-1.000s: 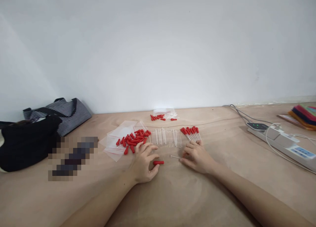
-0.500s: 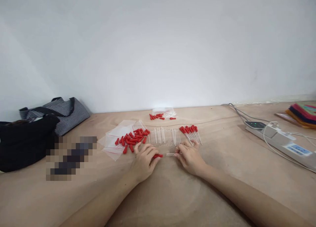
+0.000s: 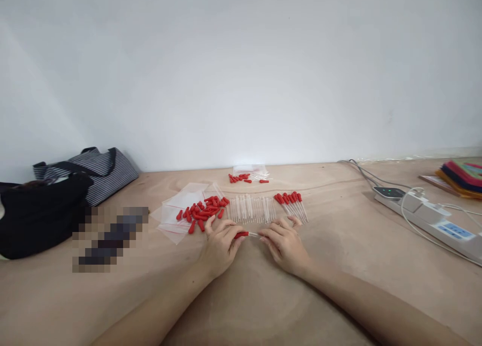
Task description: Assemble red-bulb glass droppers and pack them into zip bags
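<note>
Between thumb and fingers, my left hand (image 3: 222, 245) pinches a red rubber dropper bulb (image 3: 242, 234). My right hand (image 3: 284, 243) grips a clear glass dropper tube (image 3: 253, 234), whose end meets the bulb's open mouth; how deep it sits I cannot tell. Just beyond the hands lies a row of clear tubes (image 3: 250, 209). Loose red bulbs (image 3: 203, 213) are heaped on the left, partly on plastic bags. Several droppers with red bulbs fitted (image 3: 289, 200) lie side by side beyond my right hand.
Clear zip bags (image 3: 171, 210) spread at the left. By the wall lie more red bulbs (image 3: 239, 177) and thin tubes. A striped bag (image 3: 109, 178) and black cloth (image 3: 41, 220) stand far left. To the right are a power strip (image 3: 444, 228) with cables and coloured sheets (image 3: 459, 178).
My right hand has moved left, bringing the glass tube's end up to the red bulb. The gap between them has closed. My left hand stays nearly still.
</note>
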Available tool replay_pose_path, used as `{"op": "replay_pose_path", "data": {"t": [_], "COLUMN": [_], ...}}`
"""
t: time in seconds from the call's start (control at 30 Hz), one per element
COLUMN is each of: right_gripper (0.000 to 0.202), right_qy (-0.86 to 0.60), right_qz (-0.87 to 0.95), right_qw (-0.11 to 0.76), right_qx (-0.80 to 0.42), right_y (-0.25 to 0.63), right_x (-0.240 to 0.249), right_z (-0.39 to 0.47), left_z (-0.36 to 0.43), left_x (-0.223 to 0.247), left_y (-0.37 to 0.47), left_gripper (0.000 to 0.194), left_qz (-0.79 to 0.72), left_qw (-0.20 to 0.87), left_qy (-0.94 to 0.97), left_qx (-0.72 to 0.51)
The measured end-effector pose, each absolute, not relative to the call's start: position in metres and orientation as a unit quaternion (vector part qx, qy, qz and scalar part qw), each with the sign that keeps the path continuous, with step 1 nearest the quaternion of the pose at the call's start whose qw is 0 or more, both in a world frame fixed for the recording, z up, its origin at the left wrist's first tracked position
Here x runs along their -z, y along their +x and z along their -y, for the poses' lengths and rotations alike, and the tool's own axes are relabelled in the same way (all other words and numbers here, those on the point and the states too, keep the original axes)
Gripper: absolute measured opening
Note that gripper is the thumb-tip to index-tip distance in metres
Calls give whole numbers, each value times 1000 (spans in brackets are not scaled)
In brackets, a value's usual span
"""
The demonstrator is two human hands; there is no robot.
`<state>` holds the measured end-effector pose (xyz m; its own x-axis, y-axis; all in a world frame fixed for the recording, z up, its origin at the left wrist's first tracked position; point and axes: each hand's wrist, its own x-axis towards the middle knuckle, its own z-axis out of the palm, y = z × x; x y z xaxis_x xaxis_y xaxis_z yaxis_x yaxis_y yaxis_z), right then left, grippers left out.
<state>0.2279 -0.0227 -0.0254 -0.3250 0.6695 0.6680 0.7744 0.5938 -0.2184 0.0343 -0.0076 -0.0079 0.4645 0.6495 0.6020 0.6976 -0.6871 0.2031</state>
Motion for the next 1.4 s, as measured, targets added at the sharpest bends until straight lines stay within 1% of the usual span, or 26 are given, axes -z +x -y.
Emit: {"op": "replay_pose_path", "data": {"t": [0.23,0.57,0.73,0.9,1.03,1.13,1.23,1.3,1.37,1.4], "right_gripper": [18,17,18,18,18,19,19,19,19,18], "right_qy": [-439,-379,-336,-328,-350,-375,-401,-411,-413,-410], "right_qz": [817,834,866,885,875,872,863,851,845,847], "right_qw": [367,400,369,327,335,309,276,269,277,289], "right_qx": [73,38,42,46,-4,-58,-135,-184,-196,-178], "right_y": [223,227,233,235,232,229,228,228,230,231], "right_x": [27,27,22,18,15,11,8,7,6,7], "right_z": [26,28,25,24,25,27,27,25,23,22], "left_z": [8,15,14,17,21,21,19,18,16,15], "left_x": [10,11,17,17,11,12,16,15,11,8], "left_y": [35,38,38,41,43,42,41,40,40,39], "left_gripper": [14,16,19,23,21,22,19,18,16,16], "left_qz": [369,369,341,319,328,315,286,270,276,290], "left_qw": [67,47,15,12,35,71,121,154,163,154], "left_qy": [-852,-849,-862,-871,-869,-869,-875,-874,-867,-864], "left_qx": [366,375,376,373,368,374,371,374,381,382]}}
